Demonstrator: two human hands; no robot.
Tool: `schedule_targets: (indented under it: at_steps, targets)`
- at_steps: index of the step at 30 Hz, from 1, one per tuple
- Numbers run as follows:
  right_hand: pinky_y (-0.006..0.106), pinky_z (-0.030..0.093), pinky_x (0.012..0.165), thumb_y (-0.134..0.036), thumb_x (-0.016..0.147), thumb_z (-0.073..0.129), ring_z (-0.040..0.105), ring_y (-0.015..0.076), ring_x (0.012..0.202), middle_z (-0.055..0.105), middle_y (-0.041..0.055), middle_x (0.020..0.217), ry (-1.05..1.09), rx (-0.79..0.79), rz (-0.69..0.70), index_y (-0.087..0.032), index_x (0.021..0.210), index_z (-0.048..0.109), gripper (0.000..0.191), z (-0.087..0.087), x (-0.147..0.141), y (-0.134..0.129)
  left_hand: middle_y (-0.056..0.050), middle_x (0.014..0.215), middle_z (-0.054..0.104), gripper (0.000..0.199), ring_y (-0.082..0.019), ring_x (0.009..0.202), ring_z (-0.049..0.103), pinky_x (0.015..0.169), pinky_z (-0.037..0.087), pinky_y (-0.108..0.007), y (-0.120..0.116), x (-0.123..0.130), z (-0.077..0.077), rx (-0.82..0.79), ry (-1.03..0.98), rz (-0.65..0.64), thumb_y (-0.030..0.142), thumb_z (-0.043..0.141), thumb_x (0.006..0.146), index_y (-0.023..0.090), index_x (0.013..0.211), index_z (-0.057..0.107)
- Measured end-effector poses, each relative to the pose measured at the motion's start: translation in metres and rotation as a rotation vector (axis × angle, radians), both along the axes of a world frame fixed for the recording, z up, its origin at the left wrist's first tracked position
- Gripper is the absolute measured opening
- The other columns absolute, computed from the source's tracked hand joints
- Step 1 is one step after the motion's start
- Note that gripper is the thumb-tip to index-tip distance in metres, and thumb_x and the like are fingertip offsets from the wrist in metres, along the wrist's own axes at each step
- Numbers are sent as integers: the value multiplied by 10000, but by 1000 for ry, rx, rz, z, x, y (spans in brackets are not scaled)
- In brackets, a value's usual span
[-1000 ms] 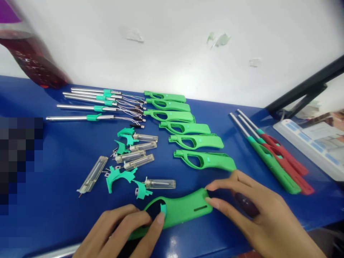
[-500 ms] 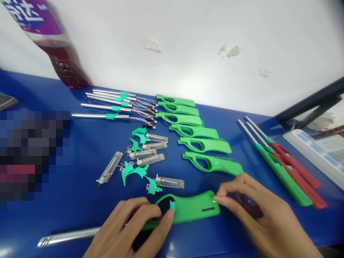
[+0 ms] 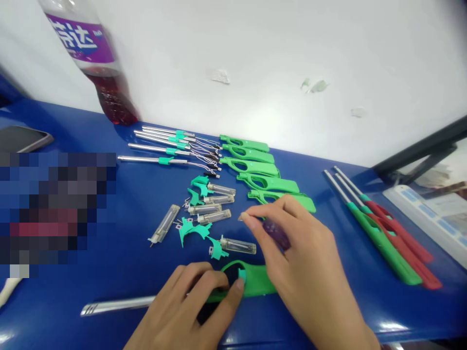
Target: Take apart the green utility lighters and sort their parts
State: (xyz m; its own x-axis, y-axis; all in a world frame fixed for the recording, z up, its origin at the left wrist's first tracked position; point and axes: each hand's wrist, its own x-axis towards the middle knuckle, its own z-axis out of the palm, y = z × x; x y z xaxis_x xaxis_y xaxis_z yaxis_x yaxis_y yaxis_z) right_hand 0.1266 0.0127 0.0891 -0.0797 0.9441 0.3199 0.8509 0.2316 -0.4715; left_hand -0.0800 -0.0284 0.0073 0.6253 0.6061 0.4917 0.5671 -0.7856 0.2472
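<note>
My left hand (image 3: pixel 193 304) is closed on a green lighter (image 3: pixel 257 280) with a long metal tube that points left near the table's front edge. Its thumb or finger lies by the teal trigger. My right hand (image 3: pixel 295 248) is raised over the lighter's handle end, thumb and forefinger pinched together; a dark purple object (image 3: pixel 276 234) sits within its palm. Whatever its fingertips hold is too small to name. Just beyond lie clear fuel tanks (image 3: pixel 239 245), teal triggers (image 3: pixel 188 229) and several green handle shells (image 3: pixel 268 183).
Metal tubes with wires (image 3: pixel 153 149) lie at the back left, near a drink bottle (image 3: pixel 109 78) and a phone (image 3: pixel 25 139). One green and two red lighters (image 3: pixel 396 228) lie at right, beside a power strip (image 3: pixel 426 218). A white wall stands behind.
My right hand has moved left and up from the handle's end, its pinch now near the fuel tanks. The view has shifted slightly; my left hand keeps its grip on the lighter.
</note>
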Motion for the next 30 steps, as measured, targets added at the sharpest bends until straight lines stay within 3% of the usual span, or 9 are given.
schedule_targets:
  at_steps: [5, 9, 15, 21, 27, 30]
  targets:
    - [279, 459, 593, -248, 1045, 617, 694, 158, 743, 668, -3, 975, -46, -7, 13, -302, 1099, 735, 141, 1, -7, 9, -73, 1134, 707, 398, -259, 1077, 607, 883, 599, -402, -2, 4, -3, -14, 4, 27, 111, 548, 1034, 204, 1401, 672]
    - [258, 495, 653, -244, 1041, 624, 705, 142, 779, 660, -15, 934, 33, 2, 38, -286, 1027, 719, 104, -4, -2, 5, -60, 1112, 714, 360, -255, 1045, 626, 855, 596, -417, -5, 7, -3, -12, -6, 50, 124, 533, 1051, 213, 1362, 692]
    - [266, 472, 625, -294, 1052, 620, 701, 139, 754, 656, -23, 924, 10, -31, 29, -280, 997, 708, 105, -11, -1, 4, -64, 1139, 719, 371, -264, 1065, 630, 879, 599, -427, -6, 5, -3, -16, 27, 42, 149, 529, 1062, 217, 1397, 672]
    - [236, 503, 661, -341, 1059, 624, 716, 114, 801, 669, -40, 943, 66, -19, 29, -300, 999, 707, 110, -8, -3, 4, -68, 1111, 718, 372, -269, 1045, 632, 844, 604, -424, -3, 7, -4, -12, -1, 42, 118, 544, 1043, 208, 1377, 683]
    - [170, 537, 700, -325, 1054, 628, 699, 85, 773, 696, -54, 895, 67, -33, 76, -296, 953, 708, 132, -2, 16, -10, -41, 1092, 736, 347, -246, 1038, 641, 859, 588, -387, -3, 9, 1, 26, 10, 60, 127, 526, 1064, 227, 1347, 699]
    - [163, 588, 741, -388, 1043, 653, 756, 108, 840, 748, -39, 979, -12, -120, 138, -319, 1020, 756, 126, -5, 34, -24, 6, 1013, 745, 298, -195, 999, 647, 869, 555, -326, -3, 13, 4, 71, -50, 76, 138, 504, 1086, 243, 1239, 737]
